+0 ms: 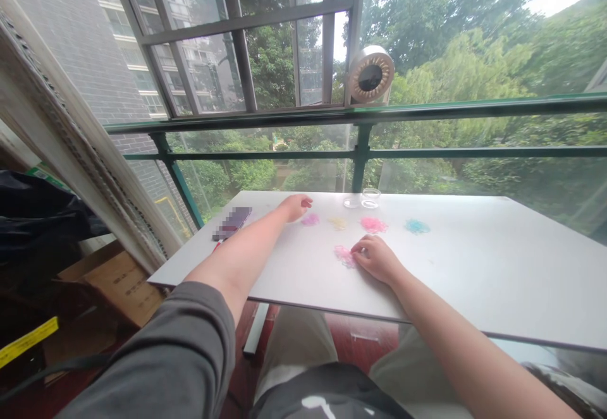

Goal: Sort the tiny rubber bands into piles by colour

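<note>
Small piles of thin coloured loops, which look like rubber bands, lie on the white table. My right hand (pixel 375 258) is at the mixed pink and pale pile (pixel 343 255), its thumb and fingers pinched together on the rubber bands at the pile's right edge. Further back, my left hand (pixel 296 206) hovers with curled fingers just left of and behind the purple pile (pixel 310 219); anything between its fingertips is too small to make out. A yellow pile (pixel 338 223), a bright pink pile (pixel 374 224) and a blue pile (pixel 416 225) continue the row to the right.
Clear round containers (pixel 370 199) stand at the table's back edge. A phone-like object (pixel 232 223), blurred out, lies left of my left forearm. Behind the white table (pixel 478 261) run a green railing (pixel 303 119) and windows. A round silver device (pixel 371 74) is above the railing.
</note>
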Motion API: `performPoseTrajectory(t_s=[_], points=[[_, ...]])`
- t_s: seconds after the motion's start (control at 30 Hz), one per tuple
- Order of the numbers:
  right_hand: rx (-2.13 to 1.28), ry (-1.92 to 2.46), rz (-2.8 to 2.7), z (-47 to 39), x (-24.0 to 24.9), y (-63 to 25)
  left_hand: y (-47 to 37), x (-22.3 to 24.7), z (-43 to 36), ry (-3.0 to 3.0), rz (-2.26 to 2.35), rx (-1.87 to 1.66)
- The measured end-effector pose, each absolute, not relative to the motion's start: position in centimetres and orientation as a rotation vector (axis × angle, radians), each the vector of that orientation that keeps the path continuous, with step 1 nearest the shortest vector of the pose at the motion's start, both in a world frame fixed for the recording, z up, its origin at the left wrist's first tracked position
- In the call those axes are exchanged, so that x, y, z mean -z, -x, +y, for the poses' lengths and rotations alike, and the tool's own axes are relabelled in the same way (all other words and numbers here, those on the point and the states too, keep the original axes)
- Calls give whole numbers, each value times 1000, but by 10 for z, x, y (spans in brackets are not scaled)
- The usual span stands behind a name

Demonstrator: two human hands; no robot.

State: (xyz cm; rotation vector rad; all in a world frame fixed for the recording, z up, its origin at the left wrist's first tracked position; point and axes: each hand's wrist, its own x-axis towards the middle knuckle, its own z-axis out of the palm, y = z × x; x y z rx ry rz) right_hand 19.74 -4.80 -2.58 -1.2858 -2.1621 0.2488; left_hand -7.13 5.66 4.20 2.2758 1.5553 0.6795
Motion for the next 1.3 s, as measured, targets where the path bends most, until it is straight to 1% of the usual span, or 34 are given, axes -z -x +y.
performPoseTrajectory(t_s=[0.1, 0.3, 0.5, 0.73, 1.1, 1.3], points=[[-236, 1274, -2158, -49, 25, -197, 61, -39, 45, -2285, 1484, -682], [-212, 1262, -2163, -50, 23, -195, 22, -11, 3, -2334, 1244, -506], [-212, 1277, -2157, -48, 24, -196, 8, 9, -15, -2335, 1243, -594], [-226, 1291, -2117, -46, 25, -198, 12, 14, -21, -2357, 1318, -734], [-198, 1246, -2166, -56, 21, -193, 9, 16, -23, -2397, 1327, -730], [-236, 1184, -2205, -56, 21, -193, 11, 16, -23, -2347, 1317, -750]])
